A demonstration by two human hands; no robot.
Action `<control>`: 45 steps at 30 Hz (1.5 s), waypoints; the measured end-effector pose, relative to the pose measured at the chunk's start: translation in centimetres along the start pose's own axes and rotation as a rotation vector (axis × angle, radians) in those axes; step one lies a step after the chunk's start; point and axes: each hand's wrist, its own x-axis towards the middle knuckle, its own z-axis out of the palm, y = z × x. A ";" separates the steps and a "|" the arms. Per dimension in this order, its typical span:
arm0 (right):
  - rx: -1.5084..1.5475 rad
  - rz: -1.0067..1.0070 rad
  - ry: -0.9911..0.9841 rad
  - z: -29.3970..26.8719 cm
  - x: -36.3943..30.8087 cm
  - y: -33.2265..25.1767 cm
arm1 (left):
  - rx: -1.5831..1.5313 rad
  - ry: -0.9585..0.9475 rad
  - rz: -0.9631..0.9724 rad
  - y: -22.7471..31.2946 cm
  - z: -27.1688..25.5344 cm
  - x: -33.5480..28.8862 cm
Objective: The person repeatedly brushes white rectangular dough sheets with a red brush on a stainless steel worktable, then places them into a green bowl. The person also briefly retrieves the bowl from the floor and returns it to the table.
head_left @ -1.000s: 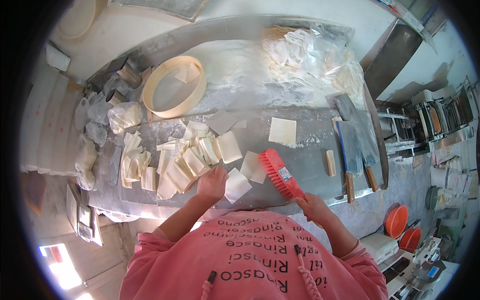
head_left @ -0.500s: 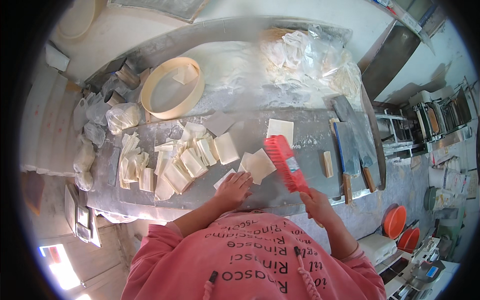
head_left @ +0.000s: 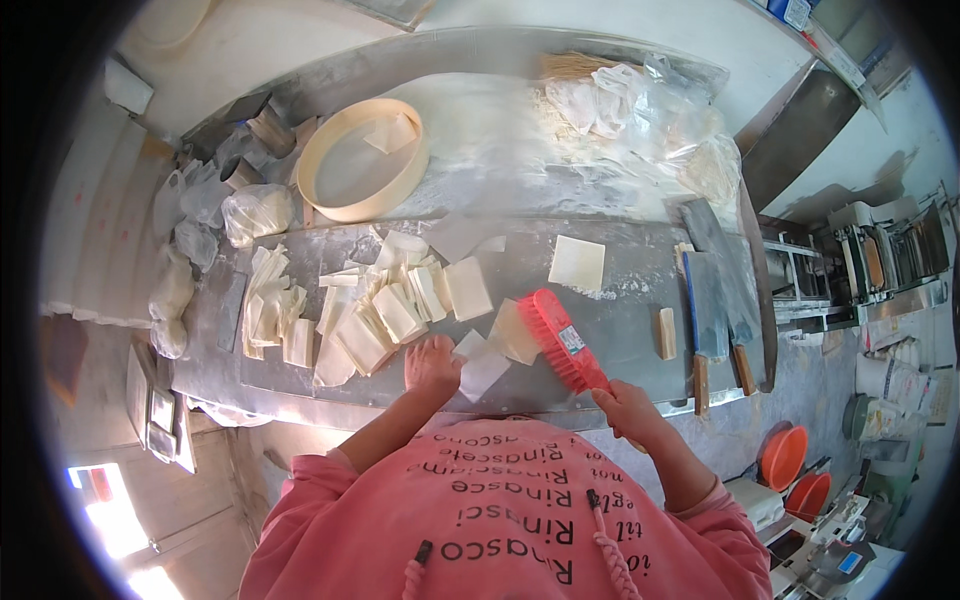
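- Right hand (head_left: 625,408): grip clamped on red brush (head_left: 564,343).
- Left hand (head_left: 433,366) has shifted left, beside the pale stacks (head_left: 398,312); cannot tell its grip.
- White sheet (head_left: 483,366), near, between hands, now uncovered on bench (head_left: 628,348).

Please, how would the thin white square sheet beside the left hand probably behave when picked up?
This thin white square sheet is probably light, as it shows hardly any thickness. It may flop: similar sheets in the leftmost cream pile look wavy. It might slide, as pale powder dusts parts of the grey metal table.
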 end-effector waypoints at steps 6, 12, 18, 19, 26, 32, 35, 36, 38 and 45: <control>0.076 0.028 0.001 0.4 0.3 0.5 | -0.257 0.044 0.186 1.6 -1.7 0.4; 0.187 0.052 0.108 -1.0 -1.4 1.0 | -0.615 -0.141 0.248 6.8 -3.0 2.8; 0.141 0.026 0.163 -1.5 -2.7 1.4 | -0.276 0.158 0.292 7.3 -0.6 3.4; 0.148 0.023 0.153 -1.3 -2.7 1.2 | -0.056 0.286 0.373 6.7 -0.1 2.9; 0.065 -0.042 -0.068 1.6 -0.2 -0.7 | 0.130 0.019 0.781 2.8 1.8 0.7; -0.224 0.060 0.122 1.1 -0.3 0.7 | 0.183 -0.027 0.731 2.6 1.9 0.6; -0.275 -0.289 -0.204 1.8 -0.6 0.6 | 0.194 -0.079 0.704 2.5 1.9 0.5; -0.215 -0.130 -0.062 1.9 -0.5 0.6 | 0.188 -0.051 0.722 2.5 1.9 0.5; -0.068 0.075 0.157 2.2 -0.6 0.3 | 0.177 0.000 0.732 2.6 1.9 0.5; -0.211 -0.084 0.073 1.1 -1.1 1.0 | 0.157 0.030 0.812 3.9 0.4 1.7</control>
